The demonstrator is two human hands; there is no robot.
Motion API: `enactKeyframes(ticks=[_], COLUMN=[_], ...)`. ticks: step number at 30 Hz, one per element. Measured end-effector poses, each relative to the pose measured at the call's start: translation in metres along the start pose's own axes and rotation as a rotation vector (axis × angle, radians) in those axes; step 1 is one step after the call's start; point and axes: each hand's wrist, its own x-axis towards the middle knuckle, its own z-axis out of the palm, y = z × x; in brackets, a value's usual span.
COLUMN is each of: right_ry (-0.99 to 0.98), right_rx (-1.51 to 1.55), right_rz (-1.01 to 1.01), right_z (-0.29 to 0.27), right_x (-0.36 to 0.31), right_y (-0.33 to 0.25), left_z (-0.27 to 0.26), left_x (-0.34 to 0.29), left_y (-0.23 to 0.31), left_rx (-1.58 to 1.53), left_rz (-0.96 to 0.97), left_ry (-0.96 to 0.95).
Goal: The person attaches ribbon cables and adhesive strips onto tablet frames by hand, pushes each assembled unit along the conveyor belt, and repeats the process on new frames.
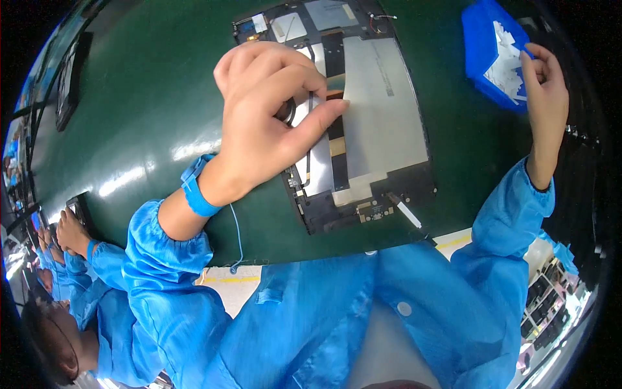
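An opened tablet-like device lies in front of me, with a black frame, silver panels and a dark ribbon strip down its middle. My left hand is over its left half, thumb stretched across the strip and the other fingers loosely bent. The thumb and index fingertip are apart, with nothing seen between them. Over at the right, my right hand has its thumb and index finger close together at the rim of a blue bin. White scraps fill the bin. Whatever sits between those fingertips is too small to make out.
Beneath everything is a dark green table mat. A white tab sticks out of the device's near edge. From my blue wrist strap a thin cord hangs. Another person works at the left, by a dark device.
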Motion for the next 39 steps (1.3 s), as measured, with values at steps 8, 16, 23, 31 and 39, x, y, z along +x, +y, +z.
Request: enactKeyframes(ticks=[8, 16, 23, 31, 39], right_ry=[-0.372, -0.549, -0.770, -0.696, -0.895], right_rx=[0.390, 0.732, 0.653, 0.294, 0.659], right_rz=[-0.835, -1.097, -1.110, -1.000, -1.077], right_z=[0.007, 0.004, 0.001, 0.013, -0.004], right_x=[-0.057, -0.104, -0.095, -0.068, -0.086], right_y=[-0.093, -0.109, -0.111, -0.110, -0.095], left_z=[0.001, 0.006, 0.003, 0.013, -0.004], left_x=[-0.003, 0.003, 0.003, 0.009, -0.002], left_y=[0.003, 0.014, 0.017, 0.042, 0.017], left_rx=[0.093, 0.126, 0.186, -0.144, 0.047], left_rz=[-0.025, -0.092, -0.092, -0.545, -0.110], left_ry=[-0.057, -0.098, -0.140, 0.011, -0.034])
